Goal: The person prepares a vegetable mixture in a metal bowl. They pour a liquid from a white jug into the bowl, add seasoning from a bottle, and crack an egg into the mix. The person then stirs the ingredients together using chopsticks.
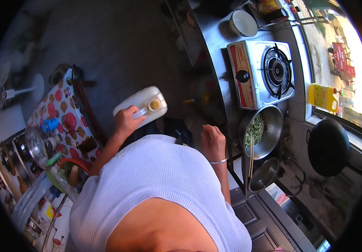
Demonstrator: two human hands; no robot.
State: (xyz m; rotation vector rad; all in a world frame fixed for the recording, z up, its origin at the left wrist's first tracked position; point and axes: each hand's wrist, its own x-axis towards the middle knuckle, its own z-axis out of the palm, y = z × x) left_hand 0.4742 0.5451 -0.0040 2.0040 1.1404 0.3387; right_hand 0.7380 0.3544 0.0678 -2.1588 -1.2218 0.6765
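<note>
My left hand (pixel 126 121) is wrapped round the handle of a whitish plastic jug (pixel 126 102), held in front of my body over the floor. The jug's round tan mouth or cap (pixel 155 105) faces up toward me. My right hand (pixel 213 143), with a bracelet at its wrist, hangs beside the counter edge. Its fingers are loosely curled in, and nothing shows in them. Nearest to it on the counter is a metal bowl (pixel 275 129) of chopped green filling (pixel 255 129), with a pair of chopsticks (pixel 251 156) leaning in it.
Along the counter on my right stand a gas stove (pixel 263 71), a white bowl (pixel 243 23) and a second metal pan (pixel 264 174). A yellow oil jug (pixel 323 97) sits on the windowsill, near a black wok (pixel 328 147). A table with a patterned cloth (pixel 63 109) is on my left.
</note>
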